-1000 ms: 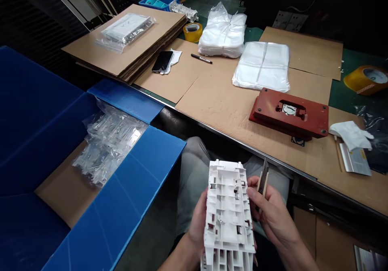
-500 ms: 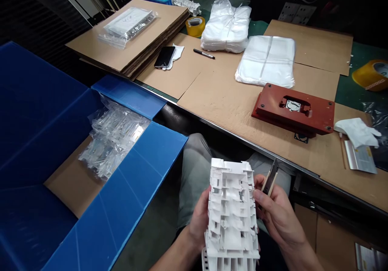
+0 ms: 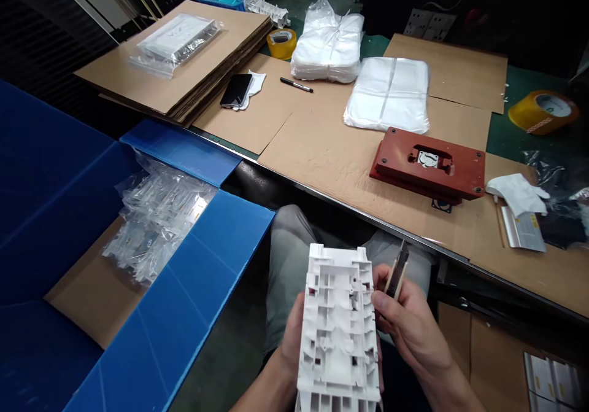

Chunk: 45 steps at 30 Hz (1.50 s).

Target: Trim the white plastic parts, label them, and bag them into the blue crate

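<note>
A white moulded plastic part (image 3: pixel 338 326) with rows of ribs and small openings stands in front of my lap. My left hand (image 3: pixel 293 344) is closed around its left side, most of the fingers hidden behind it. At the upper right edge of the part is my right hand (image 3: pixel 407 320), its thumb and fingers meeting the edge. Between those fingers a utility knife (image 3: pixel 396 271) with a beige body points upward, its dark tip away from the part.
To the left, a blue box (image 3: pixel 184 295) holds several bagged parts (image 3: pixel 156 215). On the table lie a red fixture (image 3: pixel 427 163), bundles of clear bags (image 3: pixel 386 93), a phone (image 3: pixel 236 89), a pen (image 3: pixel 297 85), a tape roll (image 3: pixel 543 112), a white glove (image 3: pixel 518 194) and stacked cardboard (image 3: pixel 184 93).
The view has shifted slightly, so the table things sit further left. The white part has tilted a little, showing its face differently. Both hands keep their holds.
</note>
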Each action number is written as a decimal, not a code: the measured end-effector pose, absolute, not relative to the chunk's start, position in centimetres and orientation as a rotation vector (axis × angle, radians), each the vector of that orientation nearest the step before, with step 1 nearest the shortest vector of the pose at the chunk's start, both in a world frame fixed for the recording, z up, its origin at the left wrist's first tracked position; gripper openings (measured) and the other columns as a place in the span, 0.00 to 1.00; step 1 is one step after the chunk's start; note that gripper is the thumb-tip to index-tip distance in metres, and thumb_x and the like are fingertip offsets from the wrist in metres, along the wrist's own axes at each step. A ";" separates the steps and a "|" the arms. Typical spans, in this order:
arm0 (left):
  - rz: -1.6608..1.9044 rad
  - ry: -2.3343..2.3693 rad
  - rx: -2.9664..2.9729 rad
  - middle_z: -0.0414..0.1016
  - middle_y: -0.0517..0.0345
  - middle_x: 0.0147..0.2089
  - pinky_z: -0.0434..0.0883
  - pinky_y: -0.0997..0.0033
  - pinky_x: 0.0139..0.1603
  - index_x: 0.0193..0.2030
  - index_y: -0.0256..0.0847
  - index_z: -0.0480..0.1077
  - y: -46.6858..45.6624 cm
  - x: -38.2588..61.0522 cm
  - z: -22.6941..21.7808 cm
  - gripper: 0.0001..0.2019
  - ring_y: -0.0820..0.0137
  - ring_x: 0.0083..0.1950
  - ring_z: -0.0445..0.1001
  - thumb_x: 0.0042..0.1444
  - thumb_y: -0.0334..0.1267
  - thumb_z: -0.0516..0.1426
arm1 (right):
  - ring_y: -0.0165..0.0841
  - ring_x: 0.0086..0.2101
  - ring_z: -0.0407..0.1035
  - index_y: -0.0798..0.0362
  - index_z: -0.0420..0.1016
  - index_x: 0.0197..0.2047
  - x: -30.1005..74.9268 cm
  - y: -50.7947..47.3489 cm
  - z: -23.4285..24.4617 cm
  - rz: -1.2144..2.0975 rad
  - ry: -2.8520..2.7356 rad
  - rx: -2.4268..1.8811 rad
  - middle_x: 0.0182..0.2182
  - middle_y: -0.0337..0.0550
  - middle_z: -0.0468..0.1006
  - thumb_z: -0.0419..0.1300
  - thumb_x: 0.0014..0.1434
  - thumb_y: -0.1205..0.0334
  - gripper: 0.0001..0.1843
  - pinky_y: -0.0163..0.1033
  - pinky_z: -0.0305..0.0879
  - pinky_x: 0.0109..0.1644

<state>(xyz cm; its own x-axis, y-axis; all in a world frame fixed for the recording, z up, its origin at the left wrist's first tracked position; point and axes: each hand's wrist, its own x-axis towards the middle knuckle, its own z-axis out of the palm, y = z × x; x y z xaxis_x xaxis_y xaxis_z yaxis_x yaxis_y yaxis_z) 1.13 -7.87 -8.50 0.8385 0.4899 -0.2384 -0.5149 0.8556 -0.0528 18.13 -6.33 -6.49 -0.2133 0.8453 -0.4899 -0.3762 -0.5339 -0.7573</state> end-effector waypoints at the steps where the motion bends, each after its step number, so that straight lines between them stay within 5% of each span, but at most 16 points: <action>1: 0.479 0.188 -0.108 0.82 0.38 0.36 0.71 0.55 0.40 0.43 0.26 0.78 -7.9 1.4 -8.8 0.37 0.53 0.33 0.80 0.58 0.63 0.45 | 0.23 0.22 0.53 0.51 0.69 0.36 18.1 -6.3 -6.5 1.846 -0.634 -1.206 0.25 0.32 0.66 0.68 0.58 0.52 0.15 0.29 0.52 0.24; 5: 0.352 0.156 -0.092 0.79 0.46 0.26 0.70 0.57 0.36 0.35 0.33 0.78 -8.8 2.3 -10.2 0.32 0.60 0.24 0.76 0.57 0.59 0.43 | 0.23 0.23 0.55 0.51 0.66 0.33 17.9 -6.2 -6.7 1.808 -0.665 -1.236 0.24 0.31 0.64 0.67 0.59 0.52 0.16 0.29 0.55 0.25; 10: 0.357 0.190 -0.133 0.78 0.45 0.25 0.70 0.58 0.35 0.33 0.33 0.79 -9.2 2.4 -11.0 0.32 0.57 0.29 0.80 0.59 0.56 0.42 | 0.23 0.22 0.52 0.52 0.66 0.32 17.7 -6.1 -6.9 1.788 -0.655 -1.222 0.22 0.30 0.61 0.68 0.59 0.53 0.16 0.28 0.51 0.23; 22: 0.472 0.145 -0.179 0.82 0.42 0.38 0.74 0.59 0.40 0.49 0.28 0.74 -8.0 1.9 -9.4 0.20 0.54 0.40 0.83 0.58 0.42 0.52 | 0.22 0.17 0.56 0.51 0.66 0.33 17.2 -5.0 -6.6 1.807 -0.523 -1.363 0.18 0.29 0.66 0.70 0.54 0.46 0.21 0.28 0.51 0.20; 26: 0.542 0.136 -0.142 0.82 0.43 0.39 0.74 0.58 0.41 0.50 0.28 0.74 -7.9 2.0 -9.6 0.30 0.53 0.40 0.82 0.58 0.57 0.52 | 0.22 0.12 0.58 0.51 0.66 0.34 17.0 -4.7 -6.5 1.820 -0.503 -1.397 0.16 0.28 0.67 0.69 0.54 0.43 0.23 0.27 0.50 0.17; 30: 0.647 0.217 -0.121 0.80 0.42 0.43 0.74 0.56 0.41 0.51 0.29 0.75 -7.7 2.2 -8.9 0.43 0.55 0.40 0.80 0.59 0.70 0.41 | 0.22 0.13 0.61 0.51 0.67 0.34 17.1 -4.6 -6.5 1.824 -0.523 -1.408 0.16 0.29 0.69 0.69 0.54 0.43 0.22 0.27 0.54 0.17; 35: 0.644 0.393 -0.107 0.80 0.45 0.39 0.73 0.61 0.36 0.43 0.28 0.78 -6.8 2.4 -6.7 0.48 0.58 0.36 0.80 0.63 0.66 0.28 | 0.21 0.13 0.58 0.51 0.68 0.35 17.2 -4.6 -6.8 1.824 -0.522 -1.410 0.15 0.28 0.68 0.68 0.55 0.43 0.21 0.26 0.53 0.17; 42: 0.664 0.333 -0.214 0.80 0.38 0.46 0.74 0.55 0.42 0.50 0.24 0.76 -7.0 2.2 -7.1 0.48 0.53 0.43 0.79 0.61 0.69 0.35 | 0.24 0.13 0.57 0.51 0.69 0.37 16.9 -4.7 -7.1 1.821 -0.550 -1.453 0.14 0.29 0.66 0.66 0.55 0.40 0.23 0.28 0.52 0.14; 45: 0.693 0.339 -0.229 0.79 0.37 0.48 0.75 0.47 0.46 0.55 0.24 0.73 -7.1 2.0 -7.2 0.47 0.50 0.45 0.79 0.61 0.70 0.36 | 0.25 0.16 0.60 0.49 0.70 0.46 17.1 -4.9 -7.3 1.777 -0.622 -1.475 0.19 0.29 0.67 0.64 0.59 0.41 0.22 0.29 0.55 0.15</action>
